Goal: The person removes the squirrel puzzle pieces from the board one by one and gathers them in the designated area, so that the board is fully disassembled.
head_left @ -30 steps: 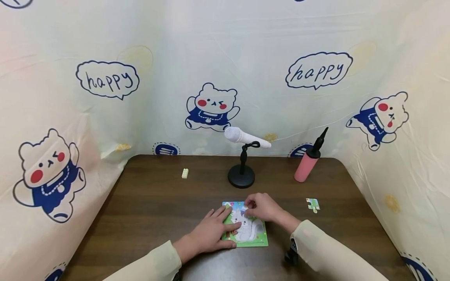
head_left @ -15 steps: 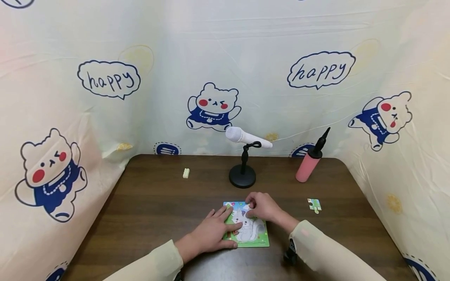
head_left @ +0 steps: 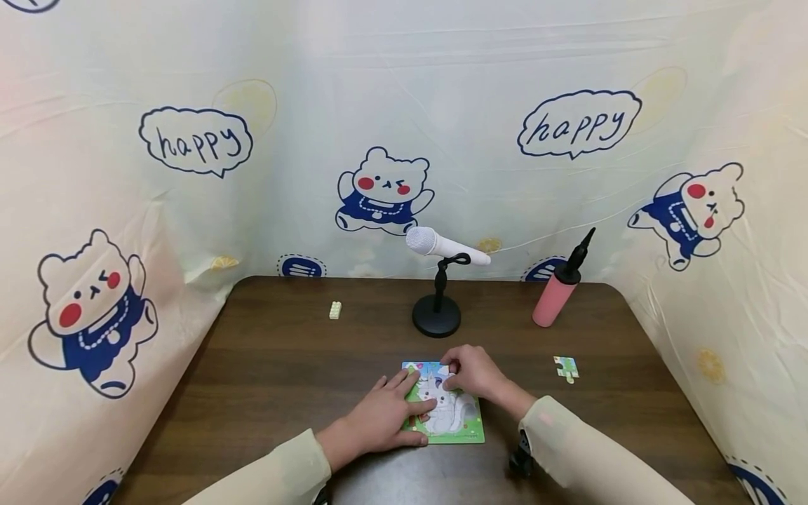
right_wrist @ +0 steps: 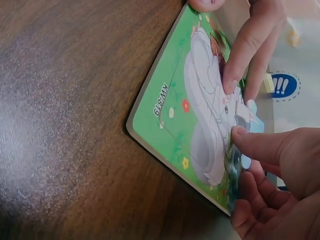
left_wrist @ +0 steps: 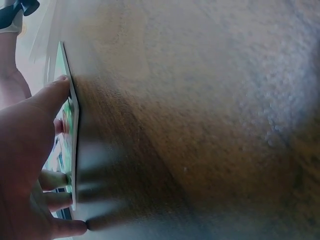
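Note:
A jigsaw puzzle board [head_left: 467,433] lies flat on the table, with a white cartoon animal on a green and blue ground. My left hand [head_left: 379,415] rests on its left side, fingers spread, the thumb at the near edge. Over the board's upper right, my right hand [head_left: 475,373] pinches a puzzle piece [right_wrist: 236,162] between thumb and fingers. The fingers cover much of this piece, so I cannot tell whether it is seated in the board. Another puzzle piece [head_left: 567,369], green and blue, lies loose on the table to the right.
Behind the board, a white microphone [head_left: 449,248] sits on a black stand [head_left: 436,317]. A pink hand pump [head_left: 555,300] with a black nozzle stands at the back right. One cream toy brick [head_left: 335,310] lies at the back left. Printed cloth [head_left: 290,182] surrounds the table.

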A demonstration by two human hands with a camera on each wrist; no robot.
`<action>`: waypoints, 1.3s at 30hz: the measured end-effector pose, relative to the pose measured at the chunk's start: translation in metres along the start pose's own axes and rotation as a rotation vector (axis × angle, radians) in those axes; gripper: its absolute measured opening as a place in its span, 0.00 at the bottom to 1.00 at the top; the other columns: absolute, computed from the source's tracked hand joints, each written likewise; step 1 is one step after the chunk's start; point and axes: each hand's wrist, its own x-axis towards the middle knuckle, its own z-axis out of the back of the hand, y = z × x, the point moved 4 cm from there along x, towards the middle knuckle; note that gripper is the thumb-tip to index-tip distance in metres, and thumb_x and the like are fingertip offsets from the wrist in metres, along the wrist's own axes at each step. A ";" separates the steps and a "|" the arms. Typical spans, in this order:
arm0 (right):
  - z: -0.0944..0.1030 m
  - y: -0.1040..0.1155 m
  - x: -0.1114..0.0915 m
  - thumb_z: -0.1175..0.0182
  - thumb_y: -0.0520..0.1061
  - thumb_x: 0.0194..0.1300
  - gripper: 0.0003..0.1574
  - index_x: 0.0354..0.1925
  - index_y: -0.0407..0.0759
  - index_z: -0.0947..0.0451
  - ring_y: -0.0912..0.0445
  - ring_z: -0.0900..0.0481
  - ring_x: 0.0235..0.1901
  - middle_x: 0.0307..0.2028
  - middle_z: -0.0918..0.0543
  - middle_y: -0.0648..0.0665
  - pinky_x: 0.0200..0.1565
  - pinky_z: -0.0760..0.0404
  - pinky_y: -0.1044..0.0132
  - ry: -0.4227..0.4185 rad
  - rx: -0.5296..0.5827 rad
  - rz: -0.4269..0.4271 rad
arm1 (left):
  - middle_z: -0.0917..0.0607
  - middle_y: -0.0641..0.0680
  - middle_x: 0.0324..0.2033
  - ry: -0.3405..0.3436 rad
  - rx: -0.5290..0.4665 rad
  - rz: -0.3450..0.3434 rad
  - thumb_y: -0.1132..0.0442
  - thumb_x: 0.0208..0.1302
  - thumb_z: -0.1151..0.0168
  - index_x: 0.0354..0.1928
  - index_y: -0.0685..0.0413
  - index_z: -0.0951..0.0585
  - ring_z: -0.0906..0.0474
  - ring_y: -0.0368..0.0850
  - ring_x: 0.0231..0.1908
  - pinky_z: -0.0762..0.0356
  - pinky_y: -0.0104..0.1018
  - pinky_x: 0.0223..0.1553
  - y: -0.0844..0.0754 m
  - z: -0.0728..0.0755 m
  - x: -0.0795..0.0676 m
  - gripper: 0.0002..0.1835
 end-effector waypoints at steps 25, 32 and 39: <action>0.028 -0.017 -0.002 0.30 0.42 0.66 0.04 0.41 0.48 0.11 0.58 0.20 0.35 0.34 0.13 0.53 0.41 0.21 0.65 0.025 0.182 0.083 | 0.37 0.62 0.77 0.014 -0.031 -0.013 0.24 0.66 0.48 0.74 0.20 0.31 0.41 0.63 0.76 0.32 0.71 0.63 -0.001 0.002 -0.001 0.35; 0.065 -0.040 -0.013 0.33 0.45 0.70 0.07 0.45 0.48 0.12 0.52 0.22 0.35 0.37 0.14 0.47 0.37 0.21 0.63 0.066 0.243 0.018 | 0.39 0.61 0.78 0.036 -0.040 -0.004 0.24 0.66 0.48 0.74 0.20 0.32 0.42 0.63 0.77 0.33 0.71 0.64 -0.002 0.003 -0.001 0.36; 0.101 -0.073 -0.025 0.33 0.43 0.70 0.08 0.45 0.44 0.12 0.50 0.21 0.35 0.38 0.12 0.45 0.39 0.21 0.59 0.060 0.209 -0.025 | 0.40 0.61 0.78 0.038 -0.032 -0.004 0.25 0.67 0.48 0.74 0.21 0.32 0.43 0.63 0.77 0.33 0.70 0.64 -0.003 0.006 -0.002 0.35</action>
